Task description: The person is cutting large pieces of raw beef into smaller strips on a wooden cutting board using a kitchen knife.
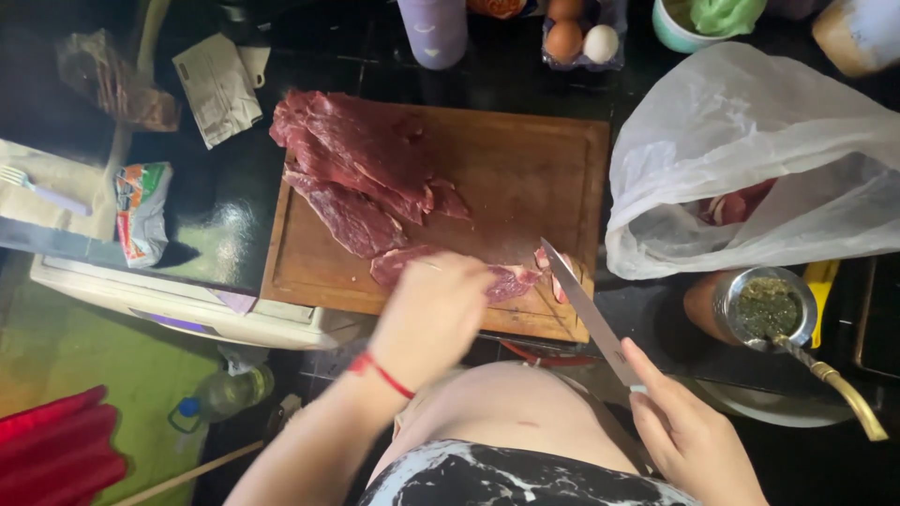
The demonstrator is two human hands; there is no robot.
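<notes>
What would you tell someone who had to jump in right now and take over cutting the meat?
Left hand: pressing down on a slice of raw meat at the near edge of the wooden cutting board.
Right hand: gripping a kitchen knife, blade tip at that slice.
Pile of raw meat slices: on the board's far left part, looking untrimmed.
White plastic bag: right of the board, some meat inside.
Done: a small trimmed bit lies by the blade.
Left: probably this slice, then the pile.
</notes>
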